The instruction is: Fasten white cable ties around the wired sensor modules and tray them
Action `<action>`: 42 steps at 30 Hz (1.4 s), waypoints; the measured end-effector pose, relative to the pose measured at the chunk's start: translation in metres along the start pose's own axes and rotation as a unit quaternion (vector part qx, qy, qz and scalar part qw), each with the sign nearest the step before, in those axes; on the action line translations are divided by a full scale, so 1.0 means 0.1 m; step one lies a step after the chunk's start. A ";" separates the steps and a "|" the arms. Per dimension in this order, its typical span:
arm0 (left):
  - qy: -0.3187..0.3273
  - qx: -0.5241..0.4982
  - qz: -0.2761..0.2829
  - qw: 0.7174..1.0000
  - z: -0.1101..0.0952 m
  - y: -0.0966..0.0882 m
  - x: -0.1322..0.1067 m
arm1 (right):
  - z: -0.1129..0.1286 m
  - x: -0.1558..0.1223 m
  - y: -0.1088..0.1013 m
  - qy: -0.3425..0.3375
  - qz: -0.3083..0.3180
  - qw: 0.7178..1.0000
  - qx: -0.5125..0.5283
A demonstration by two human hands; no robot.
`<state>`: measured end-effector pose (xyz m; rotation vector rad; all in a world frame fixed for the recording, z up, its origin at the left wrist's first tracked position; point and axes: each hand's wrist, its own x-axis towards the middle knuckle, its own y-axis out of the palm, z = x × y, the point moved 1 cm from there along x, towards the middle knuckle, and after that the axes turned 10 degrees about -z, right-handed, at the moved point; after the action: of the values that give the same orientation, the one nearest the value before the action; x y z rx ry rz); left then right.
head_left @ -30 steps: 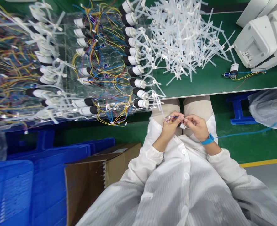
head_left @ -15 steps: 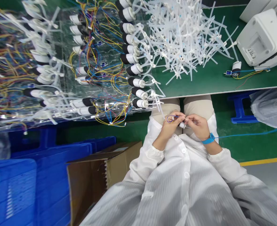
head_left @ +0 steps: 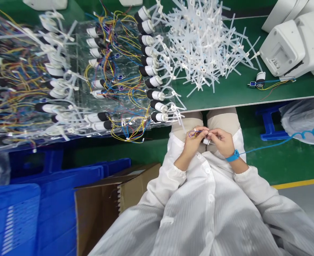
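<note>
Over my lap, my left hand (head_left: 192, 144) is closed around a small black-and-white motor pump (head_left: 206, 141). Only its white end shows below the fingers. A loop of thin coloured wires (head_left: 193, 133) sticks out over the left fingers. My right hand (head_left: 222, 142) is closed in a pinch, its fingertips meeting those of the left hand just above the pump. Whatever lies between the right fingertips is too small to make out. On the right wrist sits a blue strap (head_left: 233, 155) with a blue cord.
Rows of wired pumps (head_left: 158, 95) lie on plastic wrap at the left of the green bench (head_left: 212, 100). Behind is a heap of clear tubes with white connectors (head_left: 205, 46). White housings (head_left: 282, 48) and a single pump (head_left: 260, 78) stand right. A cardboard box (head_left: 138, 183) and blue crates (head_left: 58, 199) are below.
The camera view has shifted slightly, so the bench things appear displaced. Both hands stay together over the lap, with fingertips a little closer and the wire loop slightly changed in shape.
</note>
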<state>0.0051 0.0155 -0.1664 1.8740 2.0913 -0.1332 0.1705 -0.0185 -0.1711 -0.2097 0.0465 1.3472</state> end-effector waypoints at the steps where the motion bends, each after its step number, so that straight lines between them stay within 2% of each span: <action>1: -0.005 -0.004 -0.003 1.000 0.00 0.01 0.00 | 0.01 -0.01 0.00 0.000 -0.005 1.000 0.004; 7: -0.044 -0.029 0.012 0.999 0.01 0.00 -0.05 | 0.07 -0.04 -0.01 -0.037 -0.042 0.998 -0.013; 11: -0.074 -0.050 0.019 0.996 0.03 -0.02 -0.05 | 0.07 -0.07 -0.02 -0.028 -0.061 0.998 -0.021; 16: -0.057 -0.061 -0.004 0.996 0.02 -0.02 -0.04 | 0.07 -0.08 -0.02 -0.037 -0.064 0.997 -0.037; 24: -0.059 -0.056 0.011 0.997 0.04 -0.03 -0.05 | 0.10 -0.08 -0.04 -0.065 -0.085 0.991 -0.081; 30: -0.066 -0.032 0.008 0.997 0.05 -0.04 -0.02 | 0.13 -0.09 -0.06 -0.084 -0.074 0.988 -0.107; 38: -0.063 -0.015 0.036 0.997 0.08 -0.08 0.04 | 0.10 -0.06 -0.06 -0.147 -0.061 0.979 -0.127; 42: -0.057 -0.002 0.032 0.998 0.09 -0.07 0.03 | 0.07 -0.04 -0.04 -0.159 -0.074 0.975 -0.136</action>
<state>0.0001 0.0152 -0.1773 1.8821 1.9529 -0.2164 0.1724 -0.0222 -0.1627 -0.2218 -0.4174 1.2206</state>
